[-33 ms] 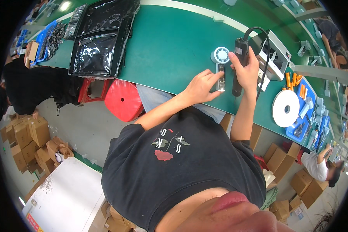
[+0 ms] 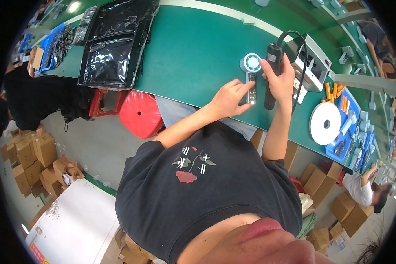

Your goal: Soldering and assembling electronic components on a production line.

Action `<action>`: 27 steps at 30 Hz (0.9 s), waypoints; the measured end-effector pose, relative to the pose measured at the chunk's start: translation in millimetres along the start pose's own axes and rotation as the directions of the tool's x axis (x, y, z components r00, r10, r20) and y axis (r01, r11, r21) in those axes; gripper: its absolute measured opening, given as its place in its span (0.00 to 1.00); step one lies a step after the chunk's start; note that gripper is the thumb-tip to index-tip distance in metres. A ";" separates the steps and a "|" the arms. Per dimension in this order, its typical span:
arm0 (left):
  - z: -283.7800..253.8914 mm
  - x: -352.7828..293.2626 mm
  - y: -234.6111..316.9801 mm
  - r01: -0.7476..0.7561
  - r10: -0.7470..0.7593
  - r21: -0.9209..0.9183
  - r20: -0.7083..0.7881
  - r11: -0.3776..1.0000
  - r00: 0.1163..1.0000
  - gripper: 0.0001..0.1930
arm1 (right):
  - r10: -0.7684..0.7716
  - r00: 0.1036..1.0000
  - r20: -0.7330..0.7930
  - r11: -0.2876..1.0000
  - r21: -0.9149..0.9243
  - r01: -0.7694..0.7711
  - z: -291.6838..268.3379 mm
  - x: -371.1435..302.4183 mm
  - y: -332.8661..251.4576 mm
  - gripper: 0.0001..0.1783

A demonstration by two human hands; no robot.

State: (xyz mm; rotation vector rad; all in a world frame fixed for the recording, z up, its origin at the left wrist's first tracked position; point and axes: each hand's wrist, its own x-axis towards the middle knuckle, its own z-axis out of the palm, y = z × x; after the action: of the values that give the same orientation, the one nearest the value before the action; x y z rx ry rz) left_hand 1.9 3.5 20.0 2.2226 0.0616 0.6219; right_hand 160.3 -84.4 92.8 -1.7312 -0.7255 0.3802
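A pale blue handheld fan point(image 2: 252, 63) lies on the green worktable with its round head away from me. The handle is uncovered, showing a dark inner part point(image 2: 251, 90). My left hand point(image 2: 230, 99) steadies this handle, index finger along it and thumb by its lower end. Just to the right, my right hand point(image 2: 281, 81) is wrapped round a black electric screwdriver point(image 2: 271, 94). The tool's black cord point(image 2: 304, 44) arcs from its top and down beside my wrist. The screwdriver's tip is too small to make out and seems apart from the fan.
Right of my hand stands a grey-white box-shaped machine point(image 2: 319, 61). Beyond it are a white disc-shaped reel point(image 2: 324, 123) and a blue tray point(image 2: 351, 105) with orange and pale blue parts. Black plastic-wrapped goods point(image 2: 112, 57) lie at left. A red stool point(image 2: 140, 114) stands below the table edge.
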 end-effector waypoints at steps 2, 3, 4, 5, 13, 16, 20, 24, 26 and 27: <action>-0.4 0.2 0.4 0.009 -0.009 -0.008 0.004 1.000 1.000 0.33 | 0.003 1.000 0.002 1.000 0.009 -0.003 -0.1 0.2 0.3 0.18; 0.1 -0.2 -0.2 0.005 -0.005 -0.004 0.006 1.000 1.000 0.33 | 0.005 1.000 0.003 1.000 0.018 -0.005 -0.2 0.1 0.3 0.18; 0.5 -0.7 -0.7 0.000 0.000 0.000 0.007 1.000 1.000 0.34 | 0.006 1.000 0.002 1.000 0.019 -0.006 0.0 0.1 -0.3 0.18; 1.1 -1.1 -1.2 0.000 0.000 0.000 0.009 1.000 1.000 0.34 | 0.004 1.000 0.003 1.000 0.017 -0.004 0.4 0.2 -1.1 0.18; 2.0 -1.7 -0.7 -0.007 0.007 0.012 0.007 1.000 1.000 0.34 | 0.004 1.000 -0.010 0.999 0.049 -0.003 0.9 -0.4 0.4 0.18; 2.5 -2.6 -3.1 -0.008 0.008 -0.002 0.000 1.000 1.000 0.33 | 0.017 1.000 0.008 1.000 0.015 -0.017 -0.5 0.0 0.9 0.18; 2.6 -2.3 -2.6 -0.011 0.011 -0.001 -0.006 1.000 1.000 0.33 | 0.013 1.000 -0.001 1.000 0.004 -0.013 0.8 -0.6 -0.1 0.18; 2.7 -2.1 -3.2 -0.007 0.007 -0.002 0.002 1.000 1.000 0.33 | 0.012 1.000 0.000 1.000 0.009 -0.012 0.8 0.2 1.4 0.18; 2.7 -2.2 -3.8 -0.012 0.012 -0.002 -0.005 1.000 1.000 0.33 | 0.007 1.000 -0.005 1.000 0.007 -0.007 0.7 0.2 2.1 0.18; 3.0 -2.2 -4.1 -0.011 0.011 -0.006 -0.004 1.000 1.000 0.33 | 0.000 1.000 -0.010 1.000 0.006 0.000 0.9 0.3 2.4 0.18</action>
State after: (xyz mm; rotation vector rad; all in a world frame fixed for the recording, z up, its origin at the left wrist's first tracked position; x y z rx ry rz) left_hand 2.0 3.6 14.6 2.2171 0.0494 0.6314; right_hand 160.7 -83.8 90.3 -1.7262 -0.7158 0.3735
